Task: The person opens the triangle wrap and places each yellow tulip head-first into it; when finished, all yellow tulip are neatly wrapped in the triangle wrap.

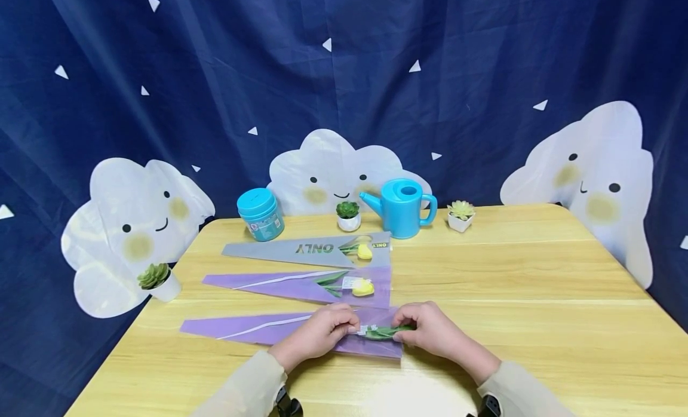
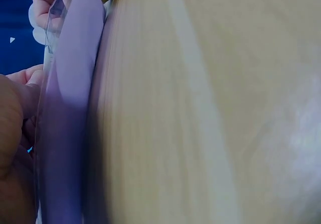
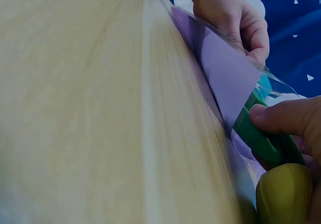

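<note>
Nearest me on the table lies a purple flower sleeve [image 1: 252, 326] with a clear front. My left hand [image 1: 322, 330] pinches it near its wide end, beside a small white tag. An artificial tulip with green leaves [image 3: 261, 138] and a yellow bloom [image 3: 285, 194] is at that end, its leaves partly over the sleeve. My right hand [image 1: 430, 330] grips it by the leaves, thumb on top; in the head view the hand hides the bloom. Just beyond lie a second purple sleeve [image 1: 258, 282] and a grey sleeve [image 1: 263, 250], each with a yellow tulip inside.
Along the back stand a blue-lidded jar [image 1: 260, 214], a small potted succulent [image 1: 348, 217], a blue watering can [image 1: 403, 208] and a pale succulent [image 1: 461, 215]. Another potted plant [image 1: 160, 281] is at the left edge. Behind hangs a dark blue curtain [image 1: 473, 58] with clouds.
</note>
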The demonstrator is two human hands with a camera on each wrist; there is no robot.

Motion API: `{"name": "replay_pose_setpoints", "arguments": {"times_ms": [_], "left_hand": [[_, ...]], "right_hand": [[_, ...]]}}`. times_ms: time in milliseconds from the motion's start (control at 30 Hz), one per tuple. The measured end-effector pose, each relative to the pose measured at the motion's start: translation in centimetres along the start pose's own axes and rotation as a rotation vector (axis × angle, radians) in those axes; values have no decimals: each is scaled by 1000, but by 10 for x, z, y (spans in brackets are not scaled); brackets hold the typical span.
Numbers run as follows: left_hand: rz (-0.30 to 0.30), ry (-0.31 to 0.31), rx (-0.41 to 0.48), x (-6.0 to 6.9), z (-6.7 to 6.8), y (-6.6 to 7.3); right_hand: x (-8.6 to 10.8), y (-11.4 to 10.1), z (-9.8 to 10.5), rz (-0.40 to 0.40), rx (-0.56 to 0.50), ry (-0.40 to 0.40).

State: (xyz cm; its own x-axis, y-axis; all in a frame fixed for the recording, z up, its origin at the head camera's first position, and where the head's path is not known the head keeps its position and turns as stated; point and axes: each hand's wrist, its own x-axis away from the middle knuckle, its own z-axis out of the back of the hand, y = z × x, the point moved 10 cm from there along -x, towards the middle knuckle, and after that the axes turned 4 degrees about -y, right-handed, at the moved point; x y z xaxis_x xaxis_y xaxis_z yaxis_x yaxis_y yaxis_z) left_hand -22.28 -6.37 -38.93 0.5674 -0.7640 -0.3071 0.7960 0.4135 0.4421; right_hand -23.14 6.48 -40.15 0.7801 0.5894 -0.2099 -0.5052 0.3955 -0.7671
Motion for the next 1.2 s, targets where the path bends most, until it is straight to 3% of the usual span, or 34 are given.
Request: {"name": "replay_pose_setpoints", "arguments": {"times_ms": [167, 333, 467, 733, 933, 1200], "left_hand": [[1, 2, 9, 0, 0, -1], [17, 1, 34, 2, 0, -3], [41, 2, 53, 3, 1, -5], [71, -2, 71, 4, 1, -8], [76, -10, 75, 5, -1, -9], [60, -19, 59, 3, -1, -8]], "right_hand": [[-1, -3, 0, 34, 82, -26], [8, -7, -1, 56, 178, -148], [17, -5, -3, 39, 190, -217], [26, 6, 9, 48, 88, -92], [27, -1, 9, 121, 113, -52], [23, 3, 7, 12, 139, -36]]}}
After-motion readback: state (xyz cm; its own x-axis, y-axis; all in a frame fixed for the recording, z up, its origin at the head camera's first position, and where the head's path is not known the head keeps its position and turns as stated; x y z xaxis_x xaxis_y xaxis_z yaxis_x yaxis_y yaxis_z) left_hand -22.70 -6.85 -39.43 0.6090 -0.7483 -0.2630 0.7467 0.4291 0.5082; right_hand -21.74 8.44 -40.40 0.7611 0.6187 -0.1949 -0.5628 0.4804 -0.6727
